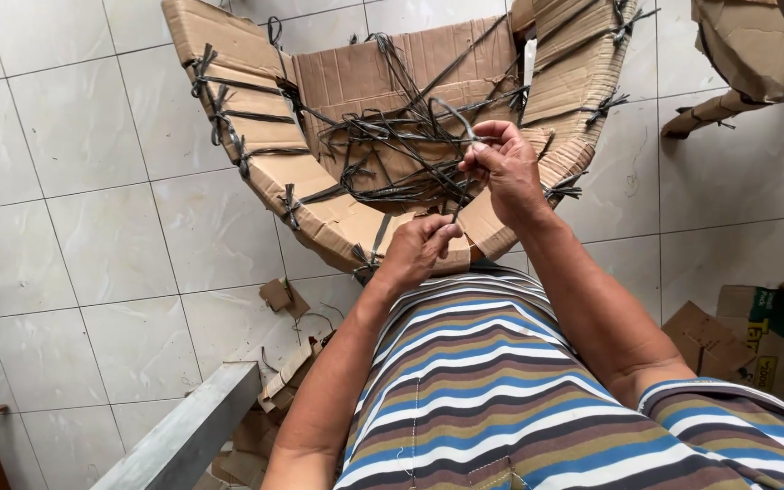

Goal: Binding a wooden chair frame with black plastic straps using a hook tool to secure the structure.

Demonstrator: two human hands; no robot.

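Fingers (481,150) of the right hand (501,172) pinch a dark plastic strap (451,113), one of a tangle of such straps (392,145) lying across the middle of a curved cardboard piece (256,154). That hand is raised above the cardboard's lower rim, its thumb and forefinger closed on the strap where it loops up. Below it, the left hand (419,249) is curled against the near edge of the cardboard, its fingers clenched on the rim beside a strap that runs down to it; whether they also grasp that strap I cannot tell. The cardboard piece rests against the person's striped shirt (483,381), above a white tiled floor (74,227). More dark straps are knotted through its sides. Cardboard scraps (279,295) lie on the floor to the left, near a grey metal bar (192,431). Flattened boxes (746,340) sit at the right.
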